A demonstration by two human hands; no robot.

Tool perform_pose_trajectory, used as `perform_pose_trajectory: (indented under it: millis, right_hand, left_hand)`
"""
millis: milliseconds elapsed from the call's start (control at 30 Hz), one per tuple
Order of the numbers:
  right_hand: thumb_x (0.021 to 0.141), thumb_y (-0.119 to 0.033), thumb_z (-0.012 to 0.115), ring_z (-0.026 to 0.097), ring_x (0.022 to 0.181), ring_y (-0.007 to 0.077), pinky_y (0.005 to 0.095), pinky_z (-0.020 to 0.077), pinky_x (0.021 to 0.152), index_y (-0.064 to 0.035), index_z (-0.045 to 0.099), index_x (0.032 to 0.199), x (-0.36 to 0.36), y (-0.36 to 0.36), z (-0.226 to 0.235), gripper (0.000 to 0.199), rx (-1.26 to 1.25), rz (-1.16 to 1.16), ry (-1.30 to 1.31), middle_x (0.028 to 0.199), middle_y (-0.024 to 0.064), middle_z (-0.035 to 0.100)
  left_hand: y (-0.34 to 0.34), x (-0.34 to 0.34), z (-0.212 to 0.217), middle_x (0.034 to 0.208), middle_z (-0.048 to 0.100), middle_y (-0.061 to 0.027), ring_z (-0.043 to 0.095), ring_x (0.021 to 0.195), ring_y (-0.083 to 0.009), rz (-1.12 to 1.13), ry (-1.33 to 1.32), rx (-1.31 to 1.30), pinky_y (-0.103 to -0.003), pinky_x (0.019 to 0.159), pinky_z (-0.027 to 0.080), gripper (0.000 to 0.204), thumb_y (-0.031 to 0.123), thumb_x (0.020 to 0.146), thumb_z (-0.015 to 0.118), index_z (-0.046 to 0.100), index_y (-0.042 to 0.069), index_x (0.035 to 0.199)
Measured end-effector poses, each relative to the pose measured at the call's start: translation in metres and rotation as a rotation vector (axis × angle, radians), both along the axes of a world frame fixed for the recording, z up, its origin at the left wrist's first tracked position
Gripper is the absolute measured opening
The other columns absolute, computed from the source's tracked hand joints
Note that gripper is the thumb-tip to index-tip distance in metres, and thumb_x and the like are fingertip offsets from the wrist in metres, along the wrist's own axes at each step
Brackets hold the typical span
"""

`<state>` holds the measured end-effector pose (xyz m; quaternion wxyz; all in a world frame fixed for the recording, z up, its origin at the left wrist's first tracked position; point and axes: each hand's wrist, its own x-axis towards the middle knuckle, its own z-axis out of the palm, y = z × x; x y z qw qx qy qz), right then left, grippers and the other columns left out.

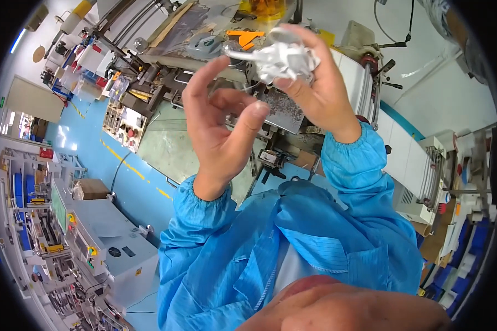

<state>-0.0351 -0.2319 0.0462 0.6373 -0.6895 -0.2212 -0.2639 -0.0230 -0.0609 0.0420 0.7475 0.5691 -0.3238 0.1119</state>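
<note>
A crumpled white wad [286, 62], thin and slightly shiny like film or tape, is held up in front of me. My right hand [327, 96] grips it from the right, thumb below and fingers behind. A twisted white strand sticks out of the wad to the left. My left hand [222, 129] is open just left of and below the wad, its thumb and fingers apart. Its raised index fingertip is close to the strand's end; whether they touch I cannot tell. Both arms wear blue elastic-cuffed sleeves.
Beyond my hands stands a machine bench [168, 41] with an orange bracket-like piece [244, 38] and a grey computer mouse [205, 44]. A roller [364, 91] and white panels lie at the right. Left, a grey cabinet [116, 231] stands on the blue floor [88, 143].
</note>
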Motion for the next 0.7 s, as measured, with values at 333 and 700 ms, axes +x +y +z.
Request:
perform_pose_trajectory:
  millis: [333, 700]
  right_hand:
    - [0.077, -0.010, 0.073, 0.050, 0.120, 0.0303, 0.0396, 0.0432, 0.097, -0.0076, 0.036, 0.140, 0.000, -0.005, 0.015, 0.073, -0.463, -0.101, -0.105, 0.134, 0.0142, 0.047]
    - [0.072, -0.020, 0.081, 0.053, 0.115, 0.0227, 0.0352, 0.0404, 0.099, -0.0034, 0.051, 0.127, -0.004, -0.027, 0.041, 0.064, -0.023, -0.193, -0.375, 0.123, 0.0112, 0.056]
  left_hand:
    - [-0.018, 0.018, 0.012, 0.101, 0.064, -0.0108, 0.063, 0.085, -0.0131, -0.065, 0.002, 0.046, -0.024, 0.073, 0.052, 0.038, 0.006, 0.084, 0.070, 0.053, -0.004, 0.116]
    - [-0.019, 0.026, 0.032, 0.090, 0.064, -0.0069, 0.061, 0.075, -0.0078, -0.015, -0.079, -0.052, -0.018, 0.062, 0.048, 0.029, 0.000, 0.084, 0.070, 0.053, -0.003, 0.107]
